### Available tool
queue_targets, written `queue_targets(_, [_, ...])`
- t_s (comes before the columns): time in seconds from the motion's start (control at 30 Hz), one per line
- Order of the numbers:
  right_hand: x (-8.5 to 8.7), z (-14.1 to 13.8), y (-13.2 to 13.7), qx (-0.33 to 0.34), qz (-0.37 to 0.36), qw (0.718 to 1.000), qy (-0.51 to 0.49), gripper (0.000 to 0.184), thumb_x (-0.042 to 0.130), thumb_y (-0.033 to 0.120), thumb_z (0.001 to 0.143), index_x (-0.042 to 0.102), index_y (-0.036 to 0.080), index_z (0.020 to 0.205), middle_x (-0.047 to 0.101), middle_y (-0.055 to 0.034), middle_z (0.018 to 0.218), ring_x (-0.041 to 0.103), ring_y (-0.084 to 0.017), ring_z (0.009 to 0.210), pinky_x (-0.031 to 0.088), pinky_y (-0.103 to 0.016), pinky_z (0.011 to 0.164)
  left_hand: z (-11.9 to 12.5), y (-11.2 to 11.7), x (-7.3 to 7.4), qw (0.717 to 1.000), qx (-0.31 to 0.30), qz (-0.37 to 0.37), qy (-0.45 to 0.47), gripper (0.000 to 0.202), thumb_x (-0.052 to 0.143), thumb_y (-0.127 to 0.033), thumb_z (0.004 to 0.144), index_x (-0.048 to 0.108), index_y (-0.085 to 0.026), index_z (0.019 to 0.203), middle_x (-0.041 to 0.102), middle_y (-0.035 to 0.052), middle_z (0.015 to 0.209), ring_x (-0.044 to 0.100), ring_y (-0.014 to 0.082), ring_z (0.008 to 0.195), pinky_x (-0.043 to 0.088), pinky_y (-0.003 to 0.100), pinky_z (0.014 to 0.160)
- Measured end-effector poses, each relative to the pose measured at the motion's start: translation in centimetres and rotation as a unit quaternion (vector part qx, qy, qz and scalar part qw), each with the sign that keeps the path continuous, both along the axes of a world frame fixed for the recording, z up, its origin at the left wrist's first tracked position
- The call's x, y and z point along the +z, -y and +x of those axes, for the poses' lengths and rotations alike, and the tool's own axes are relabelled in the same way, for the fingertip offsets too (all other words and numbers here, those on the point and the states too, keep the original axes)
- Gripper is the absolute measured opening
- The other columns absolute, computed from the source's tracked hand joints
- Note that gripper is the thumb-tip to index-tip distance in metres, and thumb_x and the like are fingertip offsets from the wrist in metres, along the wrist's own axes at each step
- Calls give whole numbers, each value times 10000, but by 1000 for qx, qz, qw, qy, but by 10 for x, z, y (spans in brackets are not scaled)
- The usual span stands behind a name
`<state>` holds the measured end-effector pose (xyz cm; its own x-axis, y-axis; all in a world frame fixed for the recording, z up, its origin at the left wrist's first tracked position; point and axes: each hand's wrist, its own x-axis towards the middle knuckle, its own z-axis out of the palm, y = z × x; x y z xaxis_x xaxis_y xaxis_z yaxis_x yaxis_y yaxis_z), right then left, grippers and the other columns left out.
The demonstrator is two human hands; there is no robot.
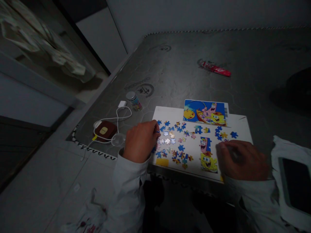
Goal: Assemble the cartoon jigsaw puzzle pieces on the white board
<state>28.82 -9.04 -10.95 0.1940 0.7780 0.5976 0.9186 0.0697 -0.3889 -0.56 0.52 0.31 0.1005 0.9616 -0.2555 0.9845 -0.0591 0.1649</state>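
Observation:
On a white board, many loose jigsaw pieces lie scattered across the left half. My left hand is at the board's left edge, its fingers pinched on a small blue jigsaw piece. A joined block of the puzzle, with pink and yellow cartoon figures, lies right of the middle. Just right of it is my right hand, slightly blurred, its fingers curled together; what they hold is hidden. A few blue pieces lie above that hand. The picture card rests across the board's far edge.
Left of the board are a small jar, a white cable with a charger and a brown box. A red wrapper lies farther back on the grey tablecloth. At right, a dark-screened device sits on white cloth.

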Motion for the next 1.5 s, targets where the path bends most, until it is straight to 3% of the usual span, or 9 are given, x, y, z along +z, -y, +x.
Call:
queue_targets(0.23, [0,1,0,1,-4,1000,9,187,724,411,1010,762,236,959,786,-61,977,750,-275,922,491,-424,866,0,4,8,1000,10,13,-11,199,654,-284,1050,820,-288,1160,825,54,1230,757,312,1122,557,400,886])
queue_targets(0.4, [-4,6,-3,10,36,998,53,222,735,449,974,766,241,901,789,-56,900,746,-266,817,481,-412,779,-3,5,7,1000,1,14,-14,325,540,-239,1098,800,-309,1282,808,62,1310,763,324,1161,567,420,898])
queue_targets(0.5, [-3,6,-5,6,28,998,56,223,713,434,1002,767,230,930,792,-59,921,756,-270,835,490,-407,774,-4,3,4,1000,19,15,-12,312,606,-247,1077,759,-310,1341,829,62,1244,773,321,1138,569,414,886])
queue_targets(0.7, [2,1,-3,17,31,998,55,246,695,430,1025,767,214,931,793,-65,926,761,-268,830,496,-402,737,-5,-2,-4,999,40,25,-3,185,682,-291,1041,813,-332,1164,848,28,1153,776,321,1110,568,419,879])
queue_targets(0.87, [1,3,-2,8,8,999,43,209,705,412,1020,766,228,945,793,-73,955,771,-304,874,511,-441,764,-7,-3,-7,998,45,33,-1,201,694,-303,1030,832,-356,1167,849,17,1159,780,317,1093,575,431,885])
queue_targets(1.0, [-1,5,-2,23,29,998,44,230,710,430,1007,769,221,931,790,-72,928,761,-287,835,527,-431,757,-6,-1,-5,998,50,33,-7,201,686,-303,1032,840,-370,1143,852,4,1148,780,322,1105,582,441,893])
queue_targets(1.1, [0,4,-2,7,-5,1000,25,230,696,435,1013,770,225,953,794,-86,957,764,-308,886,526,-447,783,-5,0,-1,998,54,28,-18,216,674,-291,1035,837,-366,1155,851,10,1165,777,330,1131,590,449,908])
queue_targets(1.27, [5,-1,0,11,-4,999,37,223,694,411,1033,764,217,951,793,-95,957,773,-312,887,522,-445,789,-4,2,4,997,62,19,-36,266,663,-287,1039,802,-328,1262,846,54,1181,784,331,1117,601,458,934])
queue_targets(1.5, [-1,9,-4,26,27,997,62,193,721,398,1003,771,226,930,801,-69,916,764,-273,807,496,-398,717,-4,6,7,996,64,36,-52,272,617,-406,1076,788,-320,1269,846,69,1117,795,344,1041,593,450,858])
